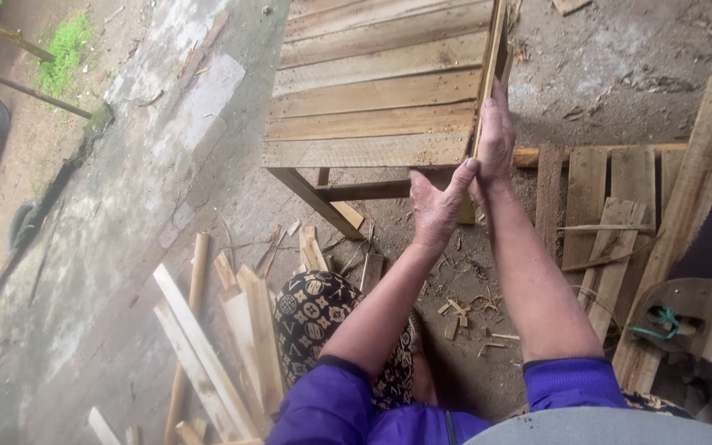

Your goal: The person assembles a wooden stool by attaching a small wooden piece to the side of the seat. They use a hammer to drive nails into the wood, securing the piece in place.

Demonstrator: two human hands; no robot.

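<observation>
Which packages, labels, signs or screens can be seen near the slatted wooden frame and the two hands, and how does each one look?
None: no package, label, sign or screen shows.
Nearest to one is the patterned dark cloth with tan motifs, below the left hand.
The right hand lies on the edge of the pale slatted wooden frame.

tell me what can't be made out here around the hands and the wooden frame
Head view:
- Right hand palm side: pressed against the thin strip, grip unclear.
- Left hand fingertips: hidden behind the slatted frame corner.
- Frame's far end: cut off by the top edge.
- Saw blade: partly covered by boards.
</observation>
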